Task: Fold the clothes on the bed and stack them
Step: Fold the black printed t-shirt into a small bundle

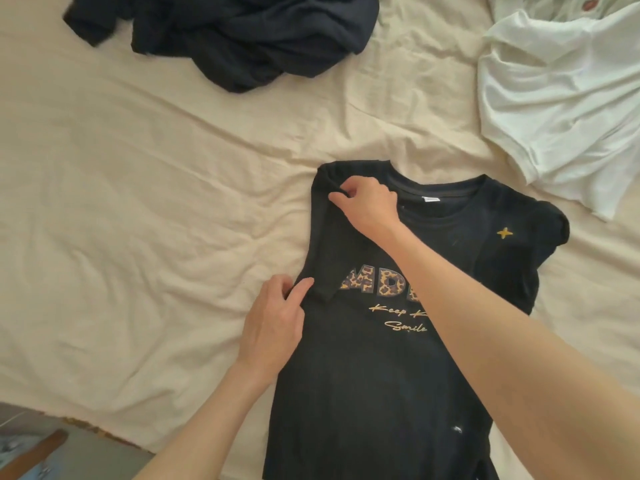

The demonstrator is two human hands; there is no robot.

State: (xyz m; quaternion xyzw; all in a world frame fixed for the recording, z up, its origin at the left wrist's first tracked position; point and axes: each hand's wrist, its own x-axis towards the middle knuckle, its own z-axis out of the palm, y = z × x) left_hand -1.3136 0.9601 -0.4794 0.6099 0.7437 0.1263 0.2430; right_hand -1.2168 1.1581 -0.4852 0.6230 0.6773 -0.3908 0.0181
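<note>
A black T-shirt [363, 368] lay face up on the bed, neck away from the person, leopard-print letters and gold script across its chest; its left sleeve was folded in over the front. A dark heap [235, 39] sat crumpled beyond it, a white shirt [554, 105] rumpled far right.

Black T-shirt [374, 358] reads "MD", "Keep K", "Smile"

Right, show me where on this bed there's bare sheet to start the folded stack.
The widest bare sheet lies left of the black printed T-shirt, below the dark crumpled pile. A narrower strip runs between that pile and the white garment. The right side is crowded: the white garment sits close to the T-shirt's far sleeve, and both hands grip the near one.
</note>
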